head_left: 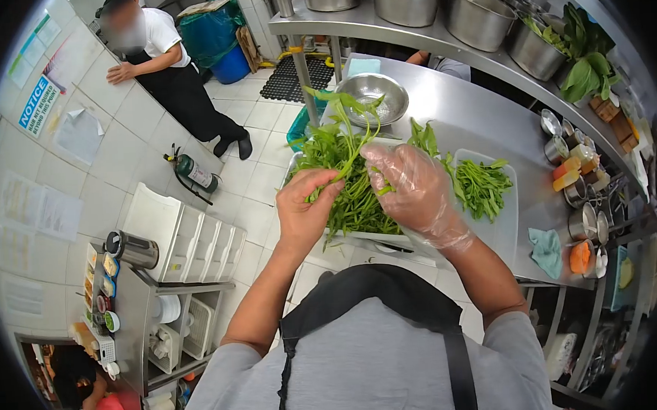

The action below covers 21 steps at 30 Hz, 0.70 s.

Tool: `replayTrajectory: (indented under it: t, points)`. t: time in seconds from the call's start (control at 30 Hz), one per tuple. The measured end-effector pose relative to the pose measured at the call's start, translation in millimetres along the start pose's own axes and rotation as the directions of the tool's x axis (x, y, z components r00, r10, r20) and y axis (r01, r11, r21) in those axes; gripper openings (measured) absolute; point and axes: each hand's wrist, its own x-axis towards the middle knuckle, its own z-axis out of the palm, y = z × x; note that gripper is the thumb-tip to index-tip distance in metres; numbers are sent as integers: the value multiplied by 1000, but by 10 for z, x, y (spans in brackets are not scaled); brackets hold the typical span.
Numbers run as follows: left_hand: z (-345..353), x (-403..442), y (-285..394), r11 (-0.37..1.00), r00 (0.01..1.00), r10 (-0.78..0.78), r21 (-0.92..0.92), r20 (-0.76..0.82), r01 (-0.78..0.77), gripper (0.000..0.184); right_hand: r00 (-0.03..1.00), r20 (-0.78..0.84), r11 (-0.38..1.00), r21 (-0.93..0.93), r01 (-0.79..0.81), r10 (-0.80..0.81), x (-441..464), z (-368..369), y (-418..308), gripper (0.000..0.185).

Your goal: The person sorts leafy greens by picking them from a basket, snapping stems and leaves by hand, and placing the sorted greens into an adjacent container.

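My bare left hand (305, 208) pinches the stem of a leafy green stalk (353, 146), which looks like water spinach. My right hand (415, 189), in a clear plastic glove, is closed with bits of green stem showing at its fingers. Both hands are over a large pile of the same greens (350, 213) heaped in a light-coloured container. To the right, shorter leafy pieces (484, 188) lie in a translucent tray (504, 233). Behind the hands stands a metal colander (379, 97).
A steel table (449, 95) holds the tray and colander; a shelf (401, 24) with metal pots runs above it. A teal cloth (546, 251) lies on the right. A person (165, 72) stands at the wall, near a fire extinguisher (195, 172). White drawers (189, 238) are at left.
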Motion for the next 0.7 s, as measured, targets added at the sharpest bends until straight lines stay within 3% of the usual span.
replayTrajectory:
  t: [0.1,0.3,0.4,0.5,0.63,0.7]
  points:
    - [-4,29,50,982,987,161,95,23,-162,22,1000,-8,999,21,30,-30,-36,-15,20,48]
    - [10,75,233,928,953,289,216,95,-303,25,998,46,998,48,34,-37,-134,-56,44,48]
    - [43,97,320,952,967,236,178,101,-250,21,996,64,998,13,62,-63,-189,-36,89,45]
    - [63,118,348,995,980,75,57,186,-87,21,993,98,998,8,59,-59,-214,-28,135,40]
    - [141,200,340,971,950,133,153,284,-182,21,985,172,1000,-20,-5,8,-302,-9,212,36]
    - [216,232,317,921,927,230,240,297,-306,19,984,170,997,-52,-50,58,-349,10,215,31]
